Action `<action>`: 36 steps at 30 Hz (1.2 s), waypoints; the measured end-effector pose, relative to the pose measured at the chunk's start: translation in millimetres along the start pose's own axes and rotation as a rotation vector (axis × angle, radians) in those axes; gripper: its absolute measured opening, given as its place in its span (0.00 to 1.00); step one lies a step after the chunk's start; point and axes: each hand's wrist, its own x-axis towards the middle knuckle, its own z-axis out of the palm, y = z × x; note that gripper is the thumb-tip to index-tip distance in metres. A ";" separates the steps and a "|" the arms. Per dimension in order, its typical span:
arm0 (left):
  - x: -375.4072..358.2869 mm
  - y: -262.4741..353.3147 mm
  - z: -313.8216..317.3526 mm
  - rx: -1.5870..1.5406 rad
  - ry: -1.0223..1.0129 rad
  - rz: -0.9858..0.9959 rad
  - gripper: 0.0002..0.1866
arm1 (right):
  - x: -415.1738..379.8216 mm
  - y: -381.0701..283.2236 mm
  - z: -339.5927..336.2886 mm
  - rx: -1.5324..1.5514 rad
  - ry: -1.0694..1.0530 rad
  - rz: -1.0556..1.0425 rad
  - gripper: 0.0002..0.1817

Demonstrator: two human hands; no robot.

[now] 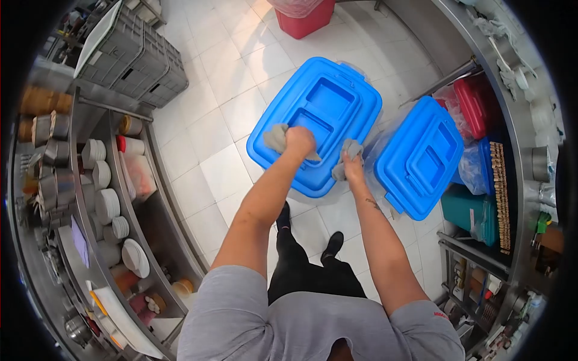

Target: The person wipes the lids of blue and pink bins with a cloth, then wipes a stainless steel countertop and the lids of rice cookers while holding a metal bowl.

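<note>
A grey shirt (289,325) fills the bottom of the view, nearest the camera, with black trousers (301,265) and black shoes (332,243) seen below it on the tiled floor (205,138).

Two bare arms are stretched forward over a big blue lid (328,99) that sits on a bin standing on the floor. The left hand (300,141) is closed around a grey cloth (276,137), which is pressed flat on the lid near its recessed middle panel; the grip is tight, with the fingers curled over the cloth. The right hand (353,169) is also closed, holding a second grey cloth (348,153) at the lid's right near edge; part of that cloth hangs down past the rim. The two hands are near each other but apart.

Just beside the lid, to the right, a second blue lid (421,156) is seen on another bin, tilted in the view, with clear plastic (385,141) bunched between the two.

Farther right, a shelf under a steel bench (518,120) carries a red box (472,105), a teal box (466,210) and bagged items. On the left, shelves (114,198) hold stacks of white plates (108,204) and cups. A grey crate (135,63) stands at upper left, and a red bin (304,18) at the top.
</note>
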 end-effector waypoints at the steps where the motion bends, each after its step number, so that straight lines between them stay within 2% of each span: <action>1: 4.2 3.0 -6.3 -0.039 -0.025 0.036 0.11 | 6.1 3.4 6.3 -0.030 0.003 -0.017 0.30; 3: 2.7 9.0 -10.3 -0.109 -0.088 0.115 0.12 | 8.3 12.9 11.9 -0.207 0.029 -0.017 0.30; 6: 4.8 19.6 -1.2 -0.283 -0.095 0.025 0.14 | 5.5 11.2 19.0 -0.306 0.054 0.077 0.29; 7: 6.6 13.4 2.0 -0.408 -0.130 0.025 0.15 | 6.0 9.3 19.2 -0.314 0.059 0.115 0.29; 9: 14.0 -4.7 7.7 -0.660 -0.195 0.015 0.19 | 6.2 6.8 20.2 -0.386 0.064 0.033 0.29; 10: 19.8 -7.6 15.4 -0.747 0.016 -0.040 0.20 | 6.0 6.3 22.3 -0.421 0.062 -0.008 0.29; 12: 24.3 -8.5 31.6 -0.905 0.436 -0.161 0.22 | 2.6 5.7 27.2 -0.390 0.083 0.049 0.29; 15: 19.3 21.7 5.8 -0.866 0.380 -0.333 0.22 | 6.9 1.1 24.8 -0.394 0.080 0.077 0.29; 18: 27.1 27.9 14.5 -0.886 0.456 -0.349 0.20 | 0.5 -2.9 27.9 -0.493 0.078 0.156 0.29; 21: 14.7 34.5 17.3 -0.822 0.155 -0.135 0.16 | -1.3 -13.1 36.0 -0.534 0.122 0.231 0.29; 24: 31.4 22.7 39.6 -0.808 0.148 0.055 0.13 | -6.3 -25.4 30.6 -0.532 0.101 0.236 0.28; 27: 9.1 2.6 13.4 -0.494 0.213 0.361 0.17 | -1.2 -12.7 31.0 -0.584 0.130 0.187 0.29; 30: 5.0 -10.3 23.5 -0.121 0.362 0.452 0.22 | -8.5 -15.1 34.5 -0.593 0.112 0.204 0.30; 34: 21.9 -18.3 20.0 -0.011 0.267 0.344 0.28 | -9.6 -16.1 35.6 -0.606 0.145 0.176 0.31; 36: 28.3 -14.8 14.9 0.058 0.217 0.310 0.28 | -11.7 -28.6 34.7 -0.602 0.122 0.254 0.30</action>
